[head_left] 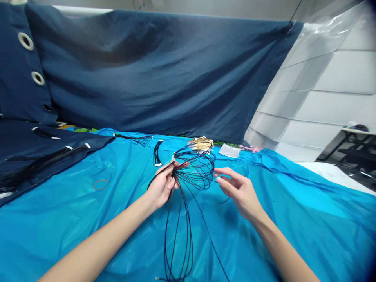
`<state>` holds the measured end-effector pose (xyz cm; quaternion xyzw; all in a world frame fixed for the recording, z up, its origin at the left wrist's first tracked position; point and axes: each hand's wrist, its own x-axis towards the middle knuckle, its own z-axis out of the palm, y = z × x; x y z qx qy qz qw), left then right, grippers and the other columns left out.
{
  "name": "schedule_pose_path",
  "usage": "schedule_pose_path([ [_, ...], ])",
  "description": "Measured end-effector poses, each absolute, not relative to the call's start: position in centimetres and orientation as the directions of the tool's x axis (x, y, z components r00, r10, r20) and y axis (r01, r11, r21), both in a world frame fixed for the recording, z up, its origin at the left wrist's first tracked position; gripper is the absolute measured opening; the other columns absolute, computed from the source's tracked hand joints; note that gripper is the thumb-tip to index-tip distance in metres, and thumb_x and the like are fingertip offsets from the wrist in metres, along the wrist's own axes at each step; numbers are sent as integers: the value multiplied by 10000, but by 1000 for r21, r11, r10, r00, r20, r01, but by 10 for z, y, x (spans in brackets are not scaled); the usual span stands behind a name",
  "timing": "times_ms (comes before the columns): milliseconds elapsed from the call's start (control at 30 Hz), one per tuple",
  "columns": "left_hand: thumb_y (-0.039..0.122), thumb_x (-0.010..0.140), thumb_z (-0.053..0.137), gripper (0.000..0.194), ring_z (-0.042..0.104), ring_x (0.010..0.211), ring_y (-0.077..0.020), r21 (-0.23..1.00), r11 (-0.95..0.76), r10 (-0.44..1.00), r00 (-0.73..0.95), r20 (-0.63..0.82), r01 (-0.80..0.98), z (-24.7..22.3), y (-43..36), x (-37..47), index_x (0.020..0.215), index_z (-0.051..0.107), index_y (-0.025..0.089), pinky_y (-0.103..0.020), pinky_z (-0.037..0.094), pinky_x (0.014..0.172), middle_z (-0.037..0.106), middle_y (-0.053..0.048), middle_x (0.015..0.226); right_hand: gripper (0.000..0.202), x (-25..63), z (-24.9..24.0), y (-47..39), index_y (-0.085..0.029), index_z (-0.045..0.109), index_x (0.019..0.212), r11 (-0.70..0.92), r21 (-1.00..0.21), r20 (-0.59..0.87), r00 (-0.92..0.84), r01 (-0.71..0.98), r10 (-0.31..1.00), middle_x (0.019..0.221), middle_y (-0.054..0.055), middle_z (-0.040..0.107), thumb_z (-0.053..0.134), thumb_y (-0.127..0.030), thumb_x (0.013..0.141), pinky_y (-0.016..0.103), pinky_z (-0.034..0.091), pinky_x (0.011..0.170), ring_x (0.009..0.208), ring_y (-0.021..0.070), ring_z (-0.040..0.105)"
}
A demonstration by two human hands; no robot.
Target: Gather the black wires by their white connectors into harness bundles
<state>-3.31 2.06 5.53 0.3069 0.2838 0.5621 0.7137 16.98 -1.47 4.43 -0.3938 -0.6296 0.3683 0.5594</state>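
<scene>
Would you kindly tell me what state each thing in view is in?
Black wires: gathered at one spot, fanned into loops, some hanging lower
Left hand: closed around the gathered part of the wires
Right hand: fingers half-curled beside the loops; whether they pinch a wire is unclear
Short cable: curved, lying on the blue sheet
Thin brown ring: lying on the sheet
Blue sheet: spread out, wrinkled
Dark blue curtain: hanging, creased

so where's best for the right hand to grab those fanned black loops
Likely at the outer bend of the black loops, from the right with a light pinch: the left hand grips their gathered base, while the strands spread apart and curve out toward the right hand.
</scene>
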Motion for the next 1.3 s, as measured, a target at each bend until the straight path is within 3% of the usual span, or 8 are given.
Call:
schedule_pose_path([
  [233, 153, 812, 444, 103, 305, 223, 12, 815, 85, 969, 238, 67, -573, 54, 15, -34, 784, 542, 136, -175, 396, 303, 645, 10, 786, 192, 170, 41, -12, -212, 643, 897, 424, -903, 423, -25, 70, 906, 826, 13, 499, 614, -329, 748, 197, 248, 405, 483, 33, 364],
  [533, 191, 849, 388, 163, 256, 211, 8, 726, 292, 928, 370, -56, -623, 60, 11, -36, 803, 541, 160, -125, 329, 276, 553, 63, 523, 210, 170, 43, -15, -201, 649, 903, 426, -900, 425, -32, 95, 905, 827, 24, 519, 605, -337, 749, 199, 265, 407, 487, 41, 373],
  [833, 170, 822, 436, 124, 282, 208, 18, 644, 394, 897, 427, -114, -656, 61, 9, -38, 758, 541, 161, -102, 261, 247, 602, 36, 578, 213, 171, 42, -16, -194, 643, 923, 425, -900, 421, -66, 93, 905, 862, 47, 536, 584, -333, 772, 200, 292, 417, 519, 58, 400],
  [967, 158, 799, 466, 81, 280, 226, 23, 708, 276, 950, 295, -100, -650, 57, 14, -35, 781, 545, 157, -122, 323, 283, 627, 32, 660, 257, 170, 43, -16, -176, 638, 931, 403, -911, 395, -87, 94, 914, 817, 49, 561, 549, -371, 790, 205, 316, 411, 489, 61, 404],
  [1067, 179, 778, 504, 62, 327, 263, 1, 783, 74, 996, 91, -22, -617, 48, 24, -33, 763, 549, 140, -154, 395, 349, 578, 46, 575, 316, 168, 41, -15, -173, 621, 988, 366, -911, 341, -154, 190, 927, 795, 48, 591, 513, -408, 806, 221, 380, 452, 480, 67, 428],
  [1200, 249, 747, 554, 111, 440, 333, -39, 869, -83, 994, -107, 35, -489, 33, 39, -38, 753, 535, 139, -223, 473, 454, 601, 25, 619, 416, 164, 44, -14, -220, 527, 1168, 413, -849, 299, -344, 330, 890, 1035, 86, 597, 497, -428, 808, 289, 488, 660, 755, 151, 576],
  [1233, 253, 746, 554, 118, 446, 333, -42, 882, -77, 992, -121, 23, -466, 30, 42, -40, 755, 530, 138, -235, 480, 465, 618, 12, 648, 424, 162, 47, -17, -238, 518, 1181, 468, -810, 322, -400, 353, 858, 1148, 91, 553, 512, -423, 800, 335, 476, 774, 924, 191, 564],
  [1300, 246, 746, 551, 119, 456, 330, -46, 899, -60, 991, -131, 3, -433, 25, 47, -44, 763, 527, 131, -239, 477, 456, 637, -6, 681, 403, 155, 53, -28, -270, 530, 1170, 585, -719, 371, -506, 375, 779, 1325, 67, 412, 537, -395, 788, 427, 330, 976, 1218, 246, 369],
])
